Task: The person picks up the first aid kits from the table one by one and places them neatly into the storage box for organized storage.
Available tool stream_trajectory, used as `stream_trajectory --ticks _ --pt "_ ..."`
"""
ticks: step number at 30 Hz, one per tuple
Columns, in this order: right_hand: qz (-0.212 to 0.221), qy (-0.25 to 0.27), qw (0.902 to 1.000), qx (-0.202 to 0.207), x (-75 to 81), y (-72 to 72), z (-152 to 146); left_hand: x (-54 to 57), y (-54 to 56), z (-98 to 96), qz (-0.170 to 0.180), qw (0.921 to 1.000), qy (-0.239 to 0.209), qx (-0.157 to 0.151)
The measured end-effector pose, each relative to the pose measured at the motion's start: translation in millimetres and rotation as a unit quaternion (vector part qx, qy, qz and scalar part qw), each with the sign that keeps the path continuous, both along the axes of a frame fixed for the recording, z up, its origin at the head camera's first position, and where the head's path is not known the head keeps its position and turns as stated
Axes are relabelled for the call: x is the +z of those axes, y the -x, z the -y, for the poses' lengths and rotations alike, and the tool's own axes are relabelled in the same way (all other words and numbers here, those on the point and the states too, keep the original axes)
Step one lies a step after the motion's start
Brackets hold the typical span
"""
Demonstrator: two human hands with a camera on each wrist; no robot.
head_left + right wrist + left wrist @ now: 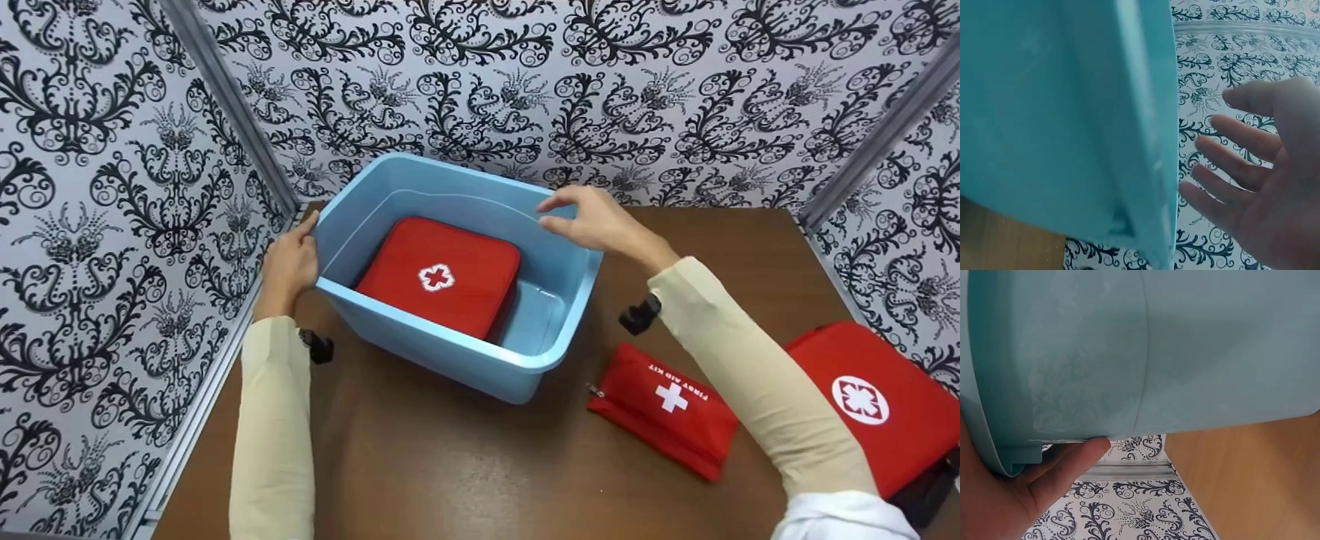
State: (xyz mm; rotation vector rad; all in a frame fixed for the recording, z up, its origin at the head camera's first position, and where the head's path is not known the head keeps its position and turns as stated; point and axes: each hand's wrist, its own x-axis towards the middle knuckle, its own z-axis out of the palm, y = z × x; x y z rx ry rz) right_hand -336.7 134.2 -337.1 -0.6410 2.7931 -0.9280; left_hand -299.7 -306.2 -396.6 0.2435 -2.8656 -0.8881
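Observation:
A light blue plastic bin (pixel 442 375) stands on the table, angled, with a red first aid case (pixel 457 259) lying inside it, white cross emblem up. My left hand (pixel 291 259) is at the bin's left end and grips the rim. In the left wrist view, the fingers (pixel 1075 464) of that hand lie along the outer wall, below the rim. Over the bin's far right corner hovers my right hand (pixel 589 217), fingers spread and holding nothing. In the right wrist view, the palm and fingers show apart from the bin's wall (pixel 1033 112).
To the right of the bin, a flat red first aid pouch (pixel 660 409) with a zipper lies on the brown table (pixel 450 465). A larger red first aid bag (pixel 892 405) sits at the right edge, partly behind my right sleeve. Patterned walls (pixel 480 82) close in the back and sides.

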Motion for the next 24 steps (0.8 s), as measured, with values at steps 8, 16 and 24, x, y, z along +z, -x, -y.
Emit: stream_trajectory --ticks 8,16,24 --pt "-0.100 -0.076 0.9917 0.026 -8.7 -13.8 -17.8 1.1 0.6 1.3 0.003 1.0000 0.002 0.005" --pt "-0.130 -0.090 0.9872 0.023 -16.7 -26.5 -38.3 -0.2 0.5 0.4 -0.001 1.0000 0.003 0.005" --pt "-0.188 -0.030 0.9817 0.005 -31.5 -38.3 -68.5 0.9 -0.9 0.2 0.003 1.0000 0.003 0.001"
